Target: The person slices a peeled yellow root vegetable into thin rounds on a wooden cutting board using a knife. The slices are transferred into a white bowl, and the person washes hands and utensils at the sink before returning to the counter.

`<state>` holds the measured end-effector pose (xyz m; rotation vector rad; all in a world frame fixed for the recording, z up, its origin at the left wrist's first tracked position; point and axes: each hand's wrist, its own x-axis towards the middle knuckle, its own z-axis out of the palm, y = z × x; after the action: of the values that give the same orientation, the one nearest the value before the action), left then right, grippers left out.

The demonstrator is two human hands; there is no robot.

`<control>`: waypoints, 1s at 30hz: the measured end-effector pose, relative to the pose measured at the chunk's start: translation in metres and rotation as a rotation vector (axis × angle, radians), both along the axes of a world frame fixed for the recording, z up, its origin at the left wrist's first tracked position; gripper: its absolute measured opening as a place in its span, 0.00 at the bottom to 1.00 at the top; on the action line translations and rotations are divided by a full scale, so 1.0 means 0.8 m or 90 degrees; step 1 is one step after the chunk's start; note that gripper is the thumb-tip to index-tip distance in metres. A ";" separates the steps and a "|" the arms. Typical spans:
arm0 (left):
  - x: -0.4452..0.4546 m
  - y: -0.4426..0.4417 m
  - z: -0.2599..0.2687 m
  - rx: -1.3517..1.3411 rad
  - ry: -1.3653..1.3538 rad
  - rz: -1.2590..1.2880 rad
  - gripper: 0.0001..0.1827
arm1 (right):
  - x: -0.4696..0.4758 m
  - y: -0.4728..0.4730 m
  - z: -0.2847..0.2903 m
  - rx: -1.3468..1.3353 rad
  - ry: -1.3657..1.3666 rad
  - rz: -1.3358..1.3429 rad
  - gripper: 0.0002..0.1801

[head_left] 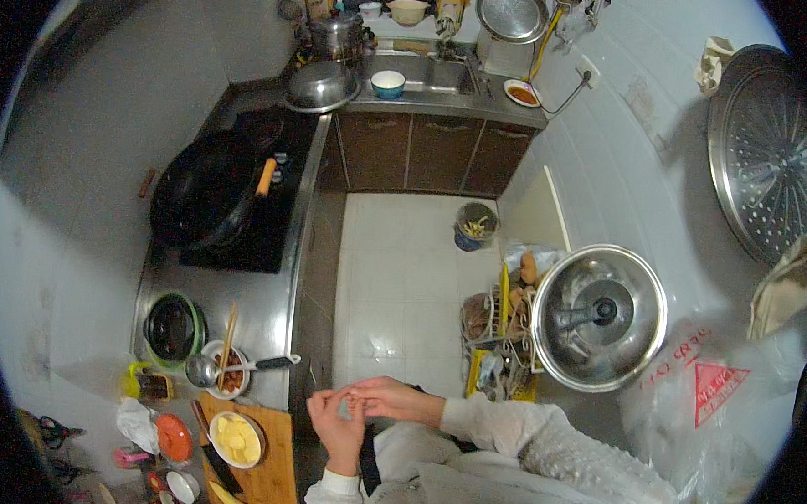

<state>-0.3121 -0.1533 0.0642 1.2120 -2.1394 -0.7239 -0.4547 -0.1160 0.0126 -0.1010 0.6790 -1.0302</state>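
My left hand (339,426) and my right hand (390,396) meet in front of my body, beside the counter's edge. Their fingertips touch; whether a small thing is between them, I cannot tell. To the left, a wooden cutting board (280,437) carries a white bowl (260,452) of yellow slices (235,438). A knife (222,468) lies by the bowl, and a long pale-yellow peeled piece (232,500) lies at the near end. Beyond the board, a ladle (254,365) and wooden chopsticks (229,332) rest across a bowl of brown pieces (234,380).
A black wok (205,190) sits on the cooktop (260,244). Past it are a metal lid (322,87) and a sink (440,74) with a blue bowl (387,90). A bin (476,227) stands on the floor. At right, a large pan lid (596,358) sits by a rack (503,312).
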 end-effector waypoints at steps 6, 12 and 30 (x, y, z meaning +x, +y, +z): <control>-0.104 -0.041 0.022 0.013 -0.004 -0.151 0.18 | -0.087 0.014 -0.082 -0.125 -0.203 -0.216 0.17; -0.198 -0.097 0.025 0.072 0.014 -0.251 0.15 | -0.192 0.001 -0.113 -0.255 -0.022 -0.401 0.14; -0.448 -0.338 0.037 0.115 0.035 -0.364 0.12 | -0.593 -0.112 -0.154 0.153 -0.064 -0.976 0.07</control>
<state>-0.6703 -0.4235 0.0934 0.6379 -2.4327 -1.1945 -0.9288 -0.2058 -0.1109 0.8000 0.7420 -2.3627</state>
